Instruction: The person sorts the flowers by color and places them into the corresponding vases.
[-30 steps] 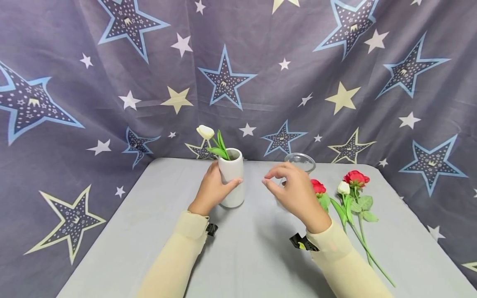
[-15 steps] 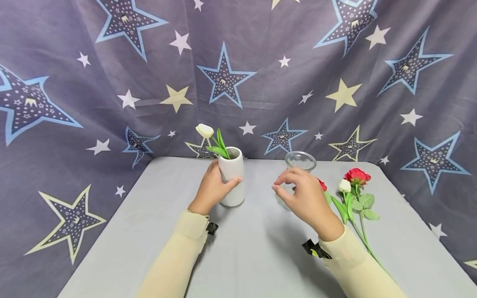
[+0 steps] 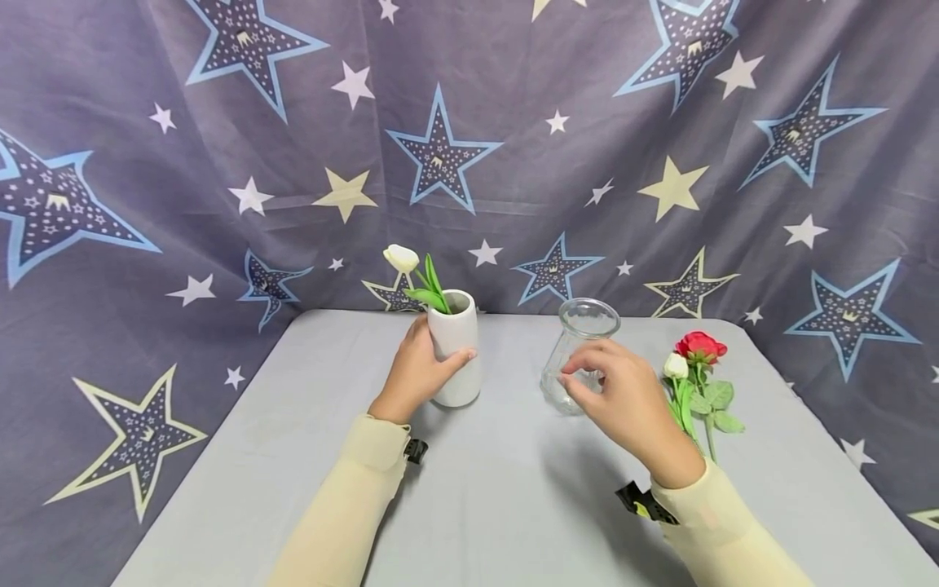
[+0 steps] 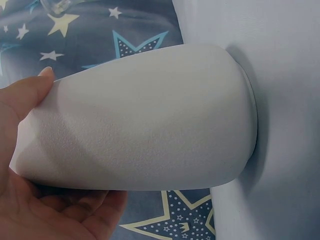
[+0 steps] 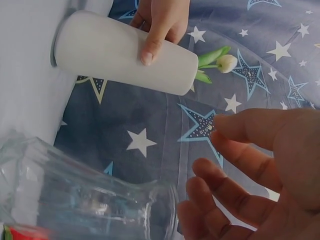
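Observation:
A white vase [image 3: 456, 359] stands upright on the table, and the left hand [image 3: 416, 371] grips it around its side. A white tulip [image 3: 401, 258] with green leaves leans to the left out of its mouth. In the left wrist view, thumb and fingers lie on opposite sides of the vase [image 4: 145, 120]. The right hand [image 3: 631, 399] hovers before the clear glass vase [image 3: 589, 318], holding nothing, its thumb and forefinger close together and the other fingers loosely bent. The right wrist view shows the right hand [image 5: 255, 175] beside the glass vase's rim.
To the right of the right hand, a red rose [image 3: 702, 347] and another white tulip [image 3: 676, 366] lie on the grey table [image 3: 499, 505]. Part of a red flower [image 5: 27, 233] shows at the lower left in the right wrist view. A star-patterned cloth [image 3: 506, 49] hangs behind.
The right hand has moved right and slightly down, away from the white vase, uncovering more of the glass vase and covering the nearer red rose. The left hand keeps its hold.

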A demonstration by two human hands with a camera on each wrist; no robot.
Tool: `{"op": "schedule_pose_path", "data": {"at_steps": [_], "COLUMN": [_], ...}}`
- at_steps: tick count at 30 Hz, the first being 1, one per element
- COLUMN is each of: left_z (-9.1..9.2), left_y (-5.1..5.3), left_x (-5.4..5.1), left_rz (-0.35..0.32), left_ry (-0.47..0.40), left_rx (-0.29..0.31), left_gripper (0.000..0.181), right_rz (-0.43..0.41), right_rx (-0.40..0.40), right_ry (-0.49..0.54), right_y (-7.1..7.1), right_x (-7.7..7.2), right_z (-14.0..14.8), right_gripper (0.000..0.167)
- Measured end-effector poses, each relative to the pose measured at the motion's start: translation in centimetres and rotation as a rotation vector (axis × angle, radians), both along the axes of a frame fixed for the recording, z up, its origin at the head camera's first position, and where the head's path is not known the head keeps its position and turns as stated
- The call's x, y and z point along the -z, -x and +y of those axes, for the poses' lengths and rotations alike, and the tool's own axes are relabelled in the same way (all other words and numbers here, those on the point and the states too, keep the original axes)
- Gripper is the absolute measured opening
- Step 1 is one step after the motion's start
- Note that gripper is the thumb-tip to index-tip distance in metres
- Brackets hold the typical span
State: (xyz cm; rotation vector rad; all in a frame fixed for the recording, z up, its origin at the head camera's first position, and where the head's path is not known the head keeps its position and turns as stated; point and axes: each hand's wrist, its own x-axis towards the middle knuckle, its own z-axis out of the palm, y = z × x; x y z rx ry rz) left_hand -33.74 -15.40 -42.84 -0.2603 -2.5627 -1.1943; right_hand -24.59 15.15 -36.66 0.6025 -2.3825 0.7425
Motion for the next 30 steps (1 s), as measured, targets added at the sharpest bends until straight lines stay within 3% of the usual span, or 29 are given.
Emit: {"op": "schedule_pose_path", "data": {"at_steps": [10,20,30], "left_z": [0.0,-0.1,-0.1], "left_y": [-0.2,-0.1,0.0], "left_x": [-0.1,0.0,0.1], "left_rz": [-0.002,-0.001,0.008], "left_ry": [0.001,-0.011,-0.003], "left_rx": [-0.003,0.007,0.013], "left_gripper": [0.095,0.094,0.095], "right_rz": [-0.019,-0.041,-0.190], "right_rx": [0.045,0.117,0.220], "right_ry": [-0.047,-0.044,-0.044], "right_y": [-0.9,-0.4,0.0], "right_x": [-0.7,-1.3,-2.4], "right_z": [1.7,4.3,7.9], "right_gripper": [0.007,0.008,0.012]}}
